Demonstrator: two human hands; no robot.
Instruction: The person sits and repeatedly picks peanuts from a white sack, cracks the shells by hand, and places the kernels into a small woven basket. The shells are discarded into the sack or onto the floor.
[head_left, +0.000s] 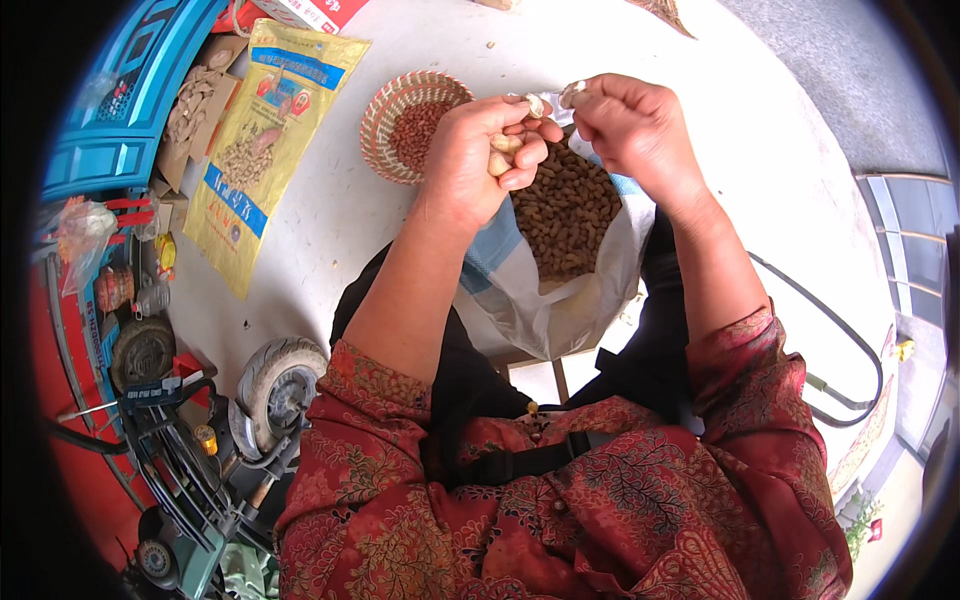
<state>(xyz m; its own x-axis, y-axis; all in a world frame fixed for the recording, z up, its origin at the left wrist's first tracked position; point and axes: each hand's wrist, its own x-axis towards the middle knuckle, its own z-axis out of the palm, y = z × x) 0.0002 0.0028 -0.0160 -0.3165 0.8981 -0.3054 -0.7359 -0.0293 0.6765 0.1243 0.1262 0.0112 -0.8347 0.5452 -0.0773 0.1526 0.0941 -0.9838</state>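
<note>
Above a white and blue woven sack (495, 259) of unshelled peanuts (566, 214), both my hands are raised close together. My left hand (484, 146) cups a few whole peanuts (502, 154) in its curled fingers. Between its thumb and fingertip it pinches a piece of peanut shell (535, 105). Another shell piece (572, 94) is pinched in the fingertips of my right hand (634, 124). Just beyond my left hand, a round woven basket (375, 131) holds reddish shelled peanut kernels (416, 131). My left hand overlaps the basket's near right side.
A yellow printed bag (277, 150) lies flat on the pale floor (345, 240) to the left, beside a cardboard box (214, 116) of shells. A scooter wheel (281, 394) and a red vehicle (82, 360) stand at lower left. A black looped cable or tube (844, 337) is at right.
</note>
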